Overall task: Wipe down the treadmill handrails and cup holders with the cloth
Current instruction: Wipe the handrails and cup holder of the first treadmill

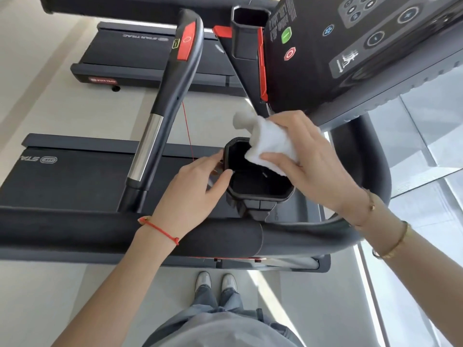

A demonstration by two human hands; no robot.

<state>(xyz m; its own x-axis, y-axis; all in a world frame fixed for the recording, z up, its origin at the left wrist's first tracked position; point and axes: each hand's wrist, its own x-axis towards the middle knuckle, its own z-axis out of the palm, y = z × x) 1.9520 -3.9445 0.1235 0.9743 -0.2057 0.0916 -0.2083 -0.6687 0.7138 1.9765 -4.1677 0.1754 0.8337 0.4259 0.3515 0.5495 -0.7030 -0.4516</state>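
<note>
A black octagonal cup holder (pixel 260 194) sits at the middle of the view, its dark inside showing. My right hand (pixel 310 161) grips a folded white cloth (pixel 268 144) over the holder's far right rim. My left hand (pixel 198 189) holds the holder's left rim, thumb and forefinger on either side of the edge. In front of me a padded black handrail (pixel 220 236) runs across the frame. A second handrail (pixel 172 91), with a red pad and a chrome section, slopes up to the left. Another cup holder (pixel 248 31) stands at the top.
The treadmill console (pixel 363 46) with its green and red buttons overhangs the upper right. A thin red safety cord (pixel 187 131) hangs next to the left hand. The treadmill belt (pixel 75 179) lies on the left, a second treadmill (pixel 140 56) behind it. My shoes (pixel 215 284) stand on pale floor.
</note>
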